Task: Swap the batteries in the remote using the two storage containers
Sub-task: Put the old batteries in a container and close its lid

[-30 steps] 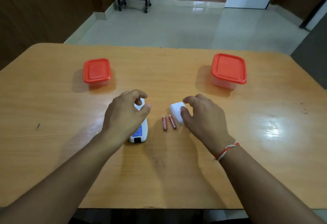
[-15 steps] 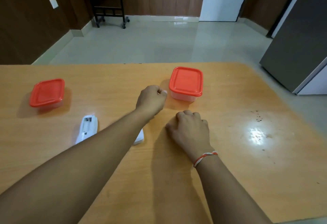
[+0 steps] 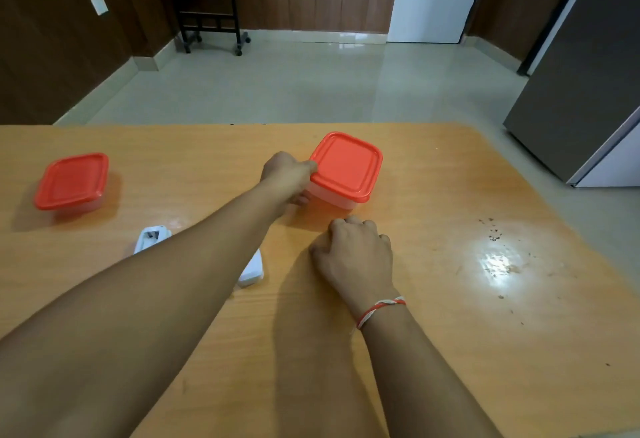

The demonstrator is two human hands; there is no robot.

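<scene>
Two clear storage containers with red lids stand on the wooden table. My left hand point(image 3: 289, 178) reaches across and grips the left side of the right container point(image 3: 346, 167), thumb at the lid's corner. The left container point(image 3: 71, 181) stands untouched at far left. The white remote point(image 3: 152, 238) lies back up with its battery bay open, partly under my left forearm. Its white battery cover point(image 3: 252, 269) shows just right of the forearm. My right hand point(image 3: 353, 257) rests on the table in front of the right container, fingers curled. No batteries are visible.
The table's point(image 3: 450, 333) far edge runs just behind the containers. Dark specks and a glare patch point(image 3: 495, 257) mark the right side. A grey cabinet point(image 3: 588, 91) stands on the floor to the right, and a black wheeled stand point(image 3: 211, 22) stands at the back wall.
My left hand left the remote and crossed over to take hold of the right container. My right hand let go of the battery cover and curled up. The view turned right.
</scene>
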